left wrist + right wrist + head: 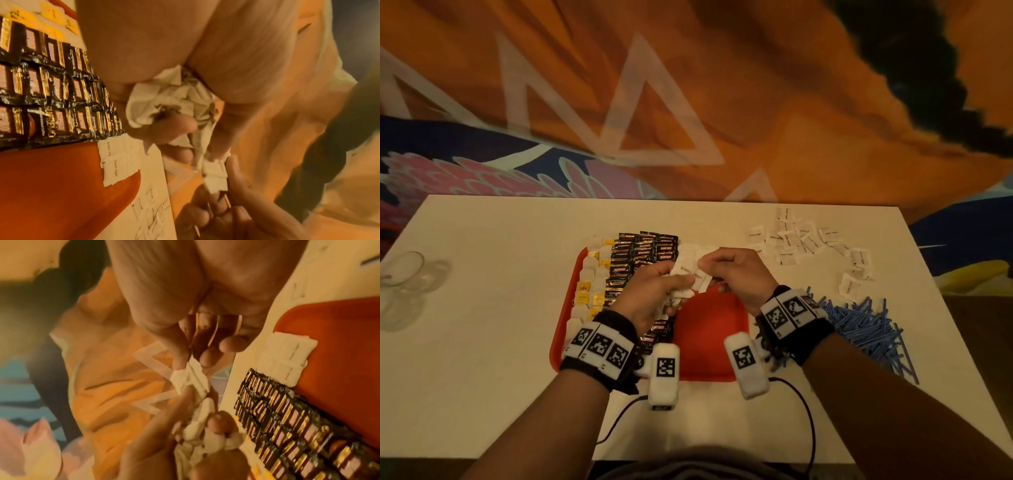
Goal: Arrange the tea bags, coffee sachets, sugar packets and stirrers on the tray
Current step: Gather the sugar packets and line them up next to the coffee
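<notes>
Head view shows the left hand point(650, 294) bunching sugar packets point(681, 291) over the tray point(709, 329) middle while the right hand point(736, 270) pinches one packet point(702, 275) off the bunch, with the laid packets point(690, 251) just beyond at the tray's far edge, nearer the right hand.

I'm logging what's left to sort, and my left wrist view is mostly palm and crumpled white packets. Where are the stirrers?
Observer: The blue stirrers lie piled on the table, right of the red tray; none is on it.
Operator: How much sugar remains out there?
Observer: A wide scatter of sugar packets covers the table's far right, beyond the stirrers.
Operator: Anything on the left side?
Observer: Clear glassware stands at the table's left edge.
</notes>
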